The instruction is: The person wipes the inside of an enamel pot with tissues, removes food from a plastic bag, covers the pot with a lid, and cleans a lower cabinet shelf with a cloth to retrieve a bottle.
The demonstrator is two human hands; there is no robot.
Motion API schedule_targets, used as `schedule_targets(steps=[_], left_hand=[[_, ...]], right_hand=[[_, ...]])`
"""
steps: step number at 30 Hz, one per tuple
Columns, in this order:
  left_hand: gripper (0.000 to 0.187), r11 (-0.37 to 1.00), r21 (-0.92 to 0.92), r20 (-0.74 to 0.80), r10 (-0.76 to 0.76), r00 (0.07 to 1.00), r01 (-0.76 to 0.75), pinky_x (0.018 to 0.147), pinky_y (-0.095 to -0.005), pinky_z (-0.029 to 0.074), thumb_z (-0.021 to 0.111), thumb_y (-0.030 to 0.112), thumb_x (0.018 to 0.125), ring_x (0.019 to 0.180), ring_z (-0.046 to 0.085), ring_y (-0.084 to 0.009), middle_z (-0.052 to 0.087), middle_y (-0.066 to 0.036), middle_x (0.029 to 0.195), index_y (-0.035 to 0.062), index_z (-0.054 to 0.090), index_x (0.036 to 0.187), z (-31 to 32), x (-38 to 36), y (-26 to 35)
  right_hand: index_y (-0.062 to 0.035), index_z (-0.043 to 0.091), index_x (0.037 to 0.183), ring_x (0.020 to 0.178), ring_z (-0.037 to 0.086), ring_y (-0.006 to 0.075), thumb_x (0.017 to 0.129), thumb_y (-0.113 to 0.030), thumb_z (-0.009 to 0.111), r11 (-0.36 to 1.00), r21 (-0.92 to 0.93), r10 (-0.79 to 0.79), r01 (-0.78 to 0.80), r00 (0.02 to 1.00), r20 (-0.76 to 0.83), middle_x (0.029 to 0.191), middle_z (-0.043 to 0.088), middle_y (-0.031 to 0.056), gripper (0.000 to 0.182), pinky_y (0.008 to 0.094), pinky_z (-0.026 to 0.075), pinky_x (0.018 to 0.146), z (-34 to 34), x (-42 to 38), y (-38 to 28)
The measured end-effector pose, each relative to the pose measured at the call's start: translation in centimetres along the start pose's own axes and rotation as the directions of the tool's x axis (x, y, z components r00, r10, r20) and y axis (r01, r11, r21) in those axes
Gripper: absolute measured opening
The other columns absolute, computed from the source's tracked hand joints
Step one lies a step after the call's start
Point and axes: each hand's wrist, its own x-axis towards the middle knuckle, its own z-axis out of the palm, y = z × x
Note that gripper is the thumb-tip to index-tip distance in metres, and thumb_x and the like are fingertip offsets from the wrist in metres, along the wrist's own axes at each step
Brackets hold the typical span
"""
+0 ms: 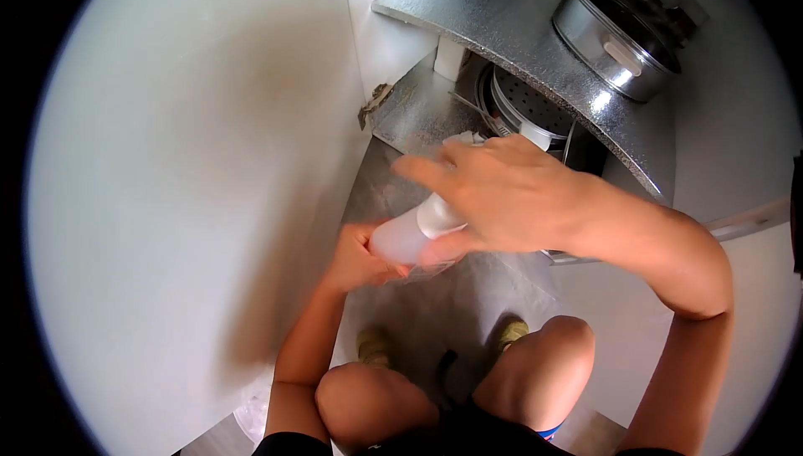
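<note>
A pale, translucent plastic bottle (396,240) with a white collar (438,217) is held tilted between my two hands, above the floor. My left hand (361,257) is closed round its lower end. My right hand (519,192) grips the upper end from above, thumb below and index finger stretched along the far side. The bottle's top is mostly hidden behind the right hand, so I cannot make out its kind of cap. Under the bottle, beside my left fingers, shows a clear plastic edge (428,272).
A foil-covered shelf (468,0) at upper right carries a metal pot (598,42). Beneath it sits a perforated steamer insert (531,98) among other cookware. A large white panel (184,163) stands close on the left. My knees (535,368) are bent below my hands.
</note>
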Motion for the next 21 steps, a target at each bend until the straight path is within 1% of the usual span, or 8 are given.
schedule_targets(steps=[4, 6, 8, 11, 15, 18, 19, 21], left_hand=[[0.037, 0.985, 0.057, -0.064, 0.167, 0.984, -0.164, 0.052, -0.0222, 0.045, 0.085, 0.011, 0.062, 0.066, 0.056, -0.004, 0.065, 0.001, 0.075, 0.0025, 0.068, 0.094, 0.3, 0.7, -1.0], [0.038, 0.978, 0.083, -0.089, 0.2, 0.976, -0.193, 0.051, -0.0219, 0.044, 0.085, 0.011, 0.062, 0.064, 0.055, -0.0036, 0.065, 0.001, 0.074, 0.0026, 0.068, 0.094, 0.2, 0.3, -1.6], [0.038, 0.987, 0.088, -0.122, 0.143, 0.982, -0.133, 0.051, -0.022, 0.043, 0.085, 0.012, 0.061, 0.063, 0.055, -0.0033, 0.065, 0.001, 0.074, 0.0021, 0.068, 0.094, 0.1, 0.1, -1.3], [0.039, 0.991, 0.043, -0.14, 0.132, 0.981, -0.127, 0.052, -0.0226, 0.044, 0.085, 0.011, 0.062, 0.063, 0.055, -0.0037, 0.065, 0.0, 0.073, 0.0006, 0.067, 0.094, 0.2, -0.4, -1.8], [0.043, 0.998, -0.05, -0.116, 0.033, 0.993, -0.039, 0.053, -0.0228, 0.044, 0.086, 0.012, 0.06, 0.065, 0.055, -0.0044, 0.065, -0.001, 0.077, -0.0005, 0.066, 0.095, -0.1, -0.9, -0.9], [0.047, 0.986, -0.036, -0.133, 0.157, 0.978, -0.163, 0.056, -0.0224, 0.046, 0.087, 0.014, 0.059, 0.068, 0.057, -0.0058, 0.066, -0.001, 0.082, 0.0007, 0.066, 0.1, 0.2, -1.3, -2.2], [0.048, 0.974, -0.01, -0.129, 0.225, 0.966, -0.228, 0.058, -0.0225, 0.047, 0.087, 0.014, 0.059, 0.07, 0.058, -0.0065, 0.066, -0.001, 0.085, 0.0014, 0.066, 0.101, 0.4, -1.3, -2.4], [0.052, 0.95, 0.025, -0.119, 0.311, 0.943, -0.31, 0.063, -0.0234, 0.049, 0.088, 0.015, 0.059, 0.076, 0.06, -0.0085, 0.067, -0.004, 0.094, 0.0029, 0.066, 0.105, 0.5, -1.2, -2.5]], right_hand=[[-0.0047, 0.054, 0.115, 0.084, 0.062, 0.0388, 0.084, -0.034, 0.062, 0.997, -0.068, 0.038, -0.023, 0.973, 0.229, 0.097, 0.061, 0.023, 0.044, 0.0438, 0.05, 0.074, -0.1, 0.7, -0.1], [-0.0039, 0.055, 0.113, 0.088, 0.061, 0.039, 0.081, -0.032, 0.065, 0.942, 0.144, -0.277, 0.303, 0.945, -0.175, 0.097, 0.061, 0.0217, 0.043, 0.0443, 0.049, 0.074, 1.6, 0.5, 1.8], [-0.0035, 0.055, 0.112, 0.092, 0.059, 0.0388, 0.079, -0.027, 0.067, 0.907, 0.234, -0.262, 0.351, 0.903, -0.342, 0.098, 0.061, 0.02, 0.042, 0.0444, 0.048, 0.076, 2.4, 0.7, 1.9], [-0.0045, 0.054, 0.113, 0.101, 0.055, 0.0365, 0.074, -0.016, 0.071, 0.956, 0.254, 0.11, -0.145, 0.983, 0.15, 0.103, 0.06, 0.0152, 0.044, 0.0444, 0.045, 0.083, 0.4, 0.8, 0.5], [-0.0045, 0.058, 0.107, 0.096, 0.057, 0.0348, 0.066, -0.012, 0.074, 0.912, 0.21, -0.3, 0.353, 0.921, -0.247, 0.101, 0.061, 0.0144, 0.044, 0.0423, 0.046, 0.083, 0.4, 0.4, 2.6], [-0.0056, 0.052, 0.116, 0.094, 0.054, 0.0133, 0.07, 0.001, 0.065, 0.813, 0.474, -0.026, 0.337, 0.835, -0.549, 0.102, 0.056, 0.0017, 0.048, 0.0278, 0.045, 0.084, -1.7, -0.9, 5.2], [-0.0084, 0.046, 0.123, 0.094, 0.054, 0.0131, 0.078, -0.007, 0.065, 0.89, 0.453, 0.21, 0.053, 0.835, -0.509, 0.103, 0.055, 0.0016, 0.049, 0.0252, 0.044, 0.084, -2.2, -1.0, 8.4], [-0.0085, 0.041, 0.117, 0.09, 0.05, 0.0118, 0.074, -0.007, 0.063, 0.87, 0.492, 0.321, 0.031, 0.72, -0.615, 0.092, 0.05, 0.0024, 0.048, 0.0311, 0.045, 0.075, -3.8, -0.5, 9.8]])
